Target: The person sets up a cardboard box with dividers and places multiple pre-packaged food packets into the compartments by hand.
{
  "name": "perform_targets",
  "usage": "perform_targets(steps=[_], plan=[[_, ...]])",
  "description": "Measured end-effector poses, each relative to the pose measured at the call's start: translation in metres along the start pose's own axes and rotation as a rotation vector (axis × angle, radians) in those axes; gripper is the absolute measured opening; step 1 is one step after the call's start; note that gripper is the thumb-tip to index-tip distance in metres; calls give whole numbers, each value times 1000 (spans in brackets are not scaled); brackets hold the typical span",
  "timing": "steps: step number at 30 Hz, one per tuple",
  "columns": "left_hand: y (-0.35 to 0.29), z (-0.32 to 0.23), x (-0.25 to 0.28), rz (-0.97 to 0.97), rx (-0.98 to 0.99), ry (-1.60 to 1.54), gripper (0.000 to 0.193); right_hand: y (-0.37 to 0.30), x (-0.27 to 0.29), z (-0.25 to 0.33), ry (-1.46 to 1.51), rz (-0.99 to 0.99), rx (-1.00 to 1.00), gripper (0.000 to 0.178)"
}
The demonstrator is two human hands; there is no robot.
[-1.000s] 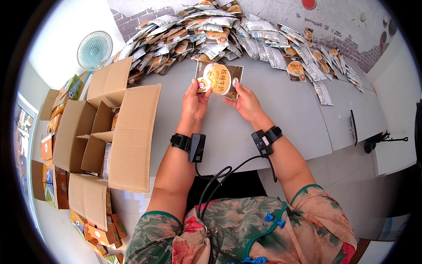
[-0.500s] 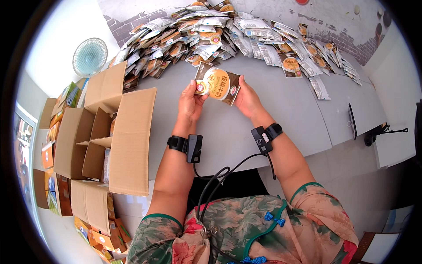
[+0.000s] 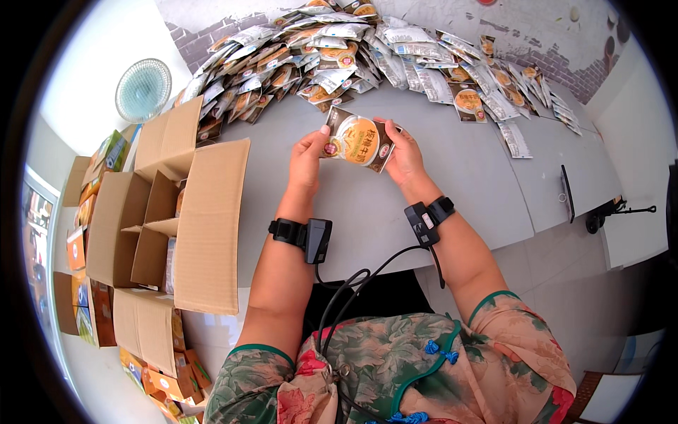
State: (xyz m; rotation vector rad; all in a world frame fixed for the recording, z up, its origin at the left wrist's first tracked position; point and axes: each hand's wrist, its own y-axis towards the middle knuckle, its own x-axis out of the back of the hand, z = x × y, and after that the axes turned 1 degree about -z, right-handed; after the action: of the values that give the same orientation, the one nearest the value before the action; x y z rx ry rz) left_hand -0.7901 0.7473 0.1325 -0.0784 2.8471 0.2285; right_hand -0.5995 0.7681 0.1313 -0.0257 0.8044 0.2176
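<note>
Between my hands, above the grey table (image 3: 452, 191), is a flat brown food pouch (image 3: 359, 141) with a round picture of a creamy orange-brown drink on its front. My left hand (image 3: 308, 159) pinches its left edge, thumb on the printed face. The right hand (image 3: 403, 154) grips the opposite edge, its thumb near the upper right corner. The pouch is slightly tilted, front side toward me. Beyond it lies a large heap of similar pouches (image 3: 332, 56), some showing brown fronts, others silvery-white backs.
An open cardboard box (image 3: 212, 226) with inner dividers stands at the left, a few packs inside it. Orange and green cartons (image 3: 173, 385) are stacked below and behind it. A round fan (image 3: 143, 90) stands at the back left. Cables run from my wrist devices (image 3: 318, 241).
The pouch has shifted slightly right and down in my hands. My left thumb has moved toward its edge, and my right thumb now lies over the upper right corner.
</note>
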Motion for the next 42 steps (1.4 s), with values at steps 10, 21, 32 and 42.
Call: perform_targets(steps=[10,21,32,42], plan=[[-10,-26,-9,55,-68,-29,20,-14,-15,-6,-180,83,16,27],[-14,-33,-8,75,68,15,14,-16,-14,-6,-296,136,13,26],[-11,-23,-8,9,18,-32,11,-16,-17,-10,-264,150,26,32],[1,-17,16,4,-59,-89,21,-13,-12,1,-205,100,-24,40]])
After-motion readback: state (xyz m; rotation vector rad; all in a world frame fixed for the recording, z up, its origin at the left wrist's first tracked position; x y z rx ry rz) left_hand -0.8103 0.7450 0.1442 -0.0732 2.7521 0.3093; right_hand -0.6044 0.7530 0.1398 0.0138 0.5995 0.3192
